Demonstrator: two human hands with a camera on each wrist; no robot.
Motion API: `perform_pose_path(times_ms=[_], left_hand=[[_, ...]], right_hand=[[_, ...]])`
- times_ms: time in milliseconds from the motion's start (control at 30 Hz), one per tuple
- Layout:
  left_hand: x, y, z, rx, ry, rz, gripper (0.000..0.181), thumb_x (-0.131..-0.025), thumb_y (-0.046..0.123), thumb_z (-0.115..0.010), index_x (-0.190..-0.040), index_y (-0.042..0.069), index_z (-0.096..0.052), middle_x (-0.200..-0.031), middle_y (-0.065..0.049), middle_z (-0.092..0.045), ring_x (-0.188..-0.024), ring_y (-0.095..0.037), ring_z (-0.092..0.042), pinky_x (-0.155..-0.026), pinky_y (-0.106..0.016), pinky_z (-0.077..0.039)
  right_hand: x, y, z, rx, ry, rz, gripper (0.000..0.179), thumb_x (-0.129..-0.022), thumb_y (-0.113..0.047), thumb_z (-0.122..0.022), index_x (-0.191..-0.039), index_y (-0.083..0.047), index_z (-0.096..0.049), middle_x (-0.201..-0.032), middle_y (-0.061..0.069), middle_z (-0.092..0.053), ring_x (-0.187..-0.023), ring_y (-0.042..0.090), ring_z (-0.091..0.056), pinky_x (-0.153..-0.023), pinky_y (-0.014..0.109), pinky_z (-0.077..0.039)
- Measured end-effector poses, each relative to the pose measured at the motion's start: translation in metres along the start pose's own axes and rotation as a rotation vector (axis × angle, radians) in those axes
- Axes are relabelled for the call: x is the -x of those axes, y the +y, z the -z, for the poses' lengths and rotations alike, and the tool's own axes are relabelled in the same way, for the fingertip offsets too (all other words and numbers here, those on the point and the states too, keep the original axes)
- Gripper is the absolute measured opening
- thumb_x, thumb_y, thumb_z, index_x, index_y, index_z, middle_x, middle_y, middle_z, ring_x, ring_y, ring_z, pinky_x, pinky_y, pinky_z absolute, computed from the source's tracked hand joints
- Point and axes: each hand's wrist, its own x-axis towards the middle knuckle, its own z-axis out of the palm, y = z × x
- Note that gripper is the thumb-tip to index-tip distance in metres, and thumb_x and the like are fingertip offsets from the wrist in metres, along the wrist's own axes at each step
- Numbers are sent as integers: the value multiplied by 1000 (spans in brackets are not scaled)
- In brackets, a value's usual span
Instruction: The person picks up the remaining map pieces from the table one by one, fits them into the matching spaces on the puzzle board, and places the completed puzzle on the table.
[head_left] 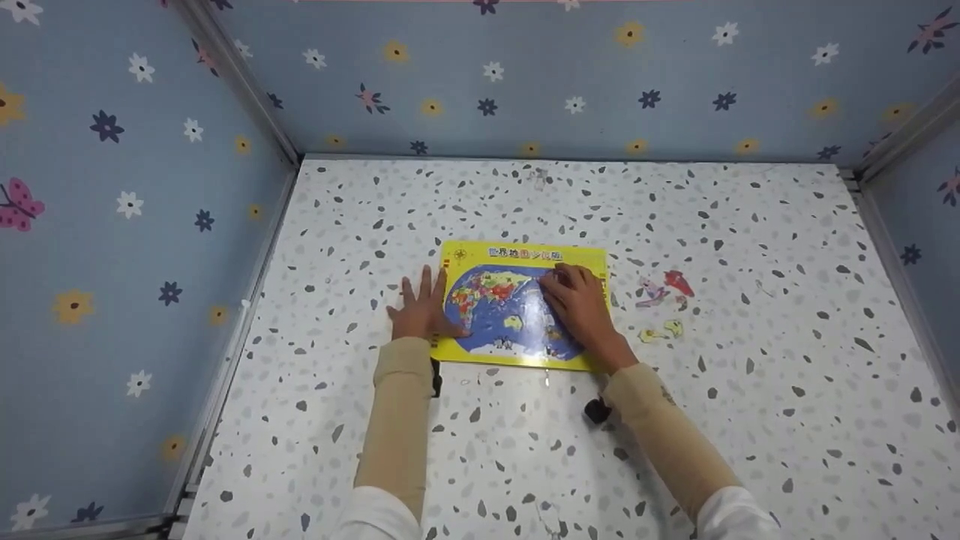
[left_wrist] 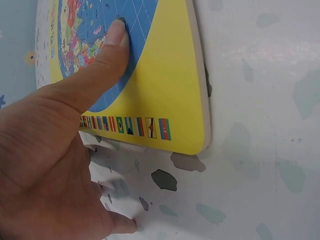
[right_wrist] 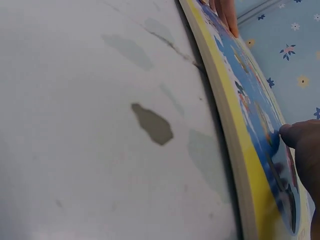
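A yellow-bordered world map puzzle board (head_left: 525, 360) lies flat on the speckled table. My left hand (head_left: 421, 309) spreads its fingers at the board's left edge; its thumb (left_wrist: 107, 52) rests on the blue ocean beside the coloured countries, while other fingers touch the tabletop. Over the upper right of the map, my right hand (head_left: 585, 307) has bent fingers with the tips at the surface. Its thumb (right_wrist: 300, 132) touches the map in the right wrist view. Whether a puzzle piece is between those fingertips is hidden.
Right of the board lie several loose puzzle pieces: a red one (head_left: 679, 283), a pink and purple one (head_left: 651, 292) and yellowish ones (head_left: 673, 328). Blue flowered panels (head_left: 525, 82) enclose the table at the back and sides. A black object (head_left: 597, 411) shows by the right wrist.
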Motion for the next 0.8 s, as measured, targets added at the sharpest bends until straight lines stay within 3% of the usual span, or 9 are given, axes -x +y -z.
perform_pose_path(times_ms=[533, 800], left_hand=[[3, 2, 3, -15, -7, -11, 116, -72, 49, -80, -156, 24, -4, -163, -5, 7, -147, -41, 7, -108, -73, -11], [4, 2, 3, -10, -12, -2, 117, -71, 49, -81, -156, 24, -3, -162, -5, 8, -147, -41, 8, -109, -72, -11]], right_hand=[[4, -7, -3, 46, 37, 80, 36, -96, -26, -57, -130, -18, -62, -135, 14, -53, -126, 33, -42, -108, 50, -31], [6, -9, -3, 44, -10, 45, 39, -98, -31, -53, -136, -22, -56, -140, 10, -48, -132, 31, -36, -112, 48, -26]])
